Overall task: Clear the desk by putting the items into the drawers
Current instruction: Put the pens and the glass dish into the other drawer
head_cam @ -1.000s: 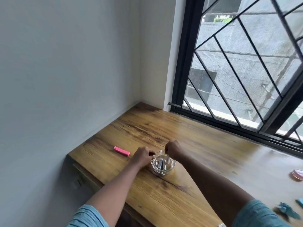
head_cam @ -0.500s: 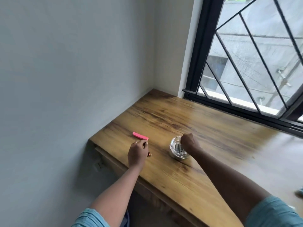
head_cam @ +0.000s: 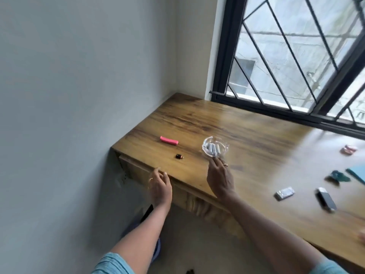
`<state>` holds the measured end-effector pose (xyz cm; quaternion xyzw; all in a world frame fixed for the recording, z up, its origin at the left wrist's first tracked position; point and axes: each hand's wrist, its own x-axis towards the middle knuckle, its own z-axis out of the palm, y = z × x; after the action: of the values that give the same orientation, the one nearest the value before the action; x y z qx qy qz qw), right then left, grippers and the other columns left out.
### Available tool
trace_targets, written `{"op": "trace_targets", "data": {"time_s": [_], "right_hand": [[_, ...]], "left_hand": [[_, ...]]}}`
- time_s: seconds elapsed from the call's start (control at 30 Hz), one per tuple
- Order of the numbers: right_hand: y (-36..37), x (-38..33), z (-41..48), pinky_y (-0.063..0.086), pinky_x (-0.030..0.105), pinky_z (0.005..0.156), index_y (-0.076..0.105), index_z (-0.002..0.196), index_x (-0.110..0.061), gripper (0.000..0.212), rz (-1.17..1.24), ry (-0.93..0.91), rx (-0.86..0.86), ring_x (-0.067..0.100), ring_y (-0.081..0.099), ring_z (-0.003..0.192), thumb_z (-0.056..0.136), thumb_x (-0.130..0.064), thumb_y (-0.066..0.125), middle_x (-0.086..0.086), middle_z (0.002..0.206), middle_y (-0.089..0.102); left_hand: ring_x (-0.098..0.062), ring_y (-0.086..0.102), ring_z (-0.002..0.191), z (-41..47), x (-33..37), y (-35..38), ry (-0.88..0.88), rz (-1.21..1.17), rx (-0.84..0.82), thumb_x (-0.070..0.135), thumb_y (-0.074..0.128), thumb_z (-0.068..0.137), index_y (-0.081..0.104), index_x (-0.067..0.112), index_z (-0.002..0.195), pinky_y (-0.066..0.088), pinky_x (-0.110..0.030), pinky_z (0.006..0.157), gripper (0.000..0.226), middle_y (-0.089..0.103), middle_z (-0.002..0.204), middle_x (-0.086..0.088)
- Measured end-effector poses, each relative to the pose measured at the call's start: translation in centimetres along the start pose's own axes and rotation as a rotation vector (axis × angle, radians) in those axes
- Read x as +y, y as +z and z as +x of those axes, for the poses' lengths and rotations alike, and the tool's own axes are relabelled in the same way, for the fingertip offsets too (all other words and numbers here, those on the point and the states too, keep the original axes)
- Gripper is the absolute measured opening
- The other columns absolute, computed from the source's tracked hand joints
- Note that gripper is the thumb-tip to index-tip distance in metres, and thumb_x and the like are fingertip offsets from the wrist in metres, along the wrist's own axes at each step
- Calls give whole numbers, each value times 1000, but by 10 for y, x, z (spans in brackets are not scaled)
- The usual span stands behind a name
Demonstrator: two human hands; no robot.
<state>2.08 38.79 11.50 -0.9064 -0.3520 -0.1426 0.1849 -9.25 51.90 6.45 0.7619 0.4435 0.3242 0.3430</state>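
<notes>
The glass dish with its pale cylinders stands on the desk, well back from the front edge. It is no longer gripped. The right hand has drawn back, fingers relaxed and extended, tips just beside the near rim. The small dark object now lies free near the pink item. The left hand has dropped to the drawer front, fingers loosely curled; whether they grasp its lip cannot be told. Likely next step: open the drawer. Nothing appears stowed yet.
</notes>
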Motion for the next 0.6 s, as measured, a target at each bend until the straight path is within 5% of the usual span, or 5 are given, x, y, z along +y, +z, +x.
{"op": "trace_targets", "data": {"time_s": [0.1, 0.23, 0.43, 0.6], "right_hand": [[6, -3, -61, 58, 38, 80, 69, 94, 2, 25, -4, -18, -42, 33, 66, 101, 70, 5, 64, 18, 102, 69], [28, -3, -133, 56, 39, 86, 72, 99, 1, 40, 0, -116, -149, 31, 65, 107, 78, -8, 40, 15, 110, 70], [45, -16, -166, 45, 33, 94, 56, 123, -9, 34, 78, 185, -519, 25, 49, 126, 93, -9, 38, 5, 140, 50], [68, -20, -148, 54, 34, 85, 62, 121, -7, 41, 51, 128, -424, 26, 61, 115, 84, -3, 46, 10, 131, 59]], "left_hand": [[-33, 54, 103, -39, -20, -9, -92, -3, -72, 17, 48, 96, 50, 4, 125, 42, -38, 80, 32, 63, 105, -16], [-31, 53, 109, -74, -31, -14, -419, -65, -152, 26, 47, 97, 50, 6, 125, 41, -35, 81, 35, 58, 120, -16], [-31, 43, 130, -73, -59, -4, -1051, -431, -401, 47, 37, 97, 40, 4, 140, 33, -39, 109, 61, 44, 144, -13], [-27, 33, 139, -44, -68, 37, -1154, -537, -487, 49, 23, 99, 30, 8, 146, 27, -39, 116, 63, 33, 152, -9]]}}
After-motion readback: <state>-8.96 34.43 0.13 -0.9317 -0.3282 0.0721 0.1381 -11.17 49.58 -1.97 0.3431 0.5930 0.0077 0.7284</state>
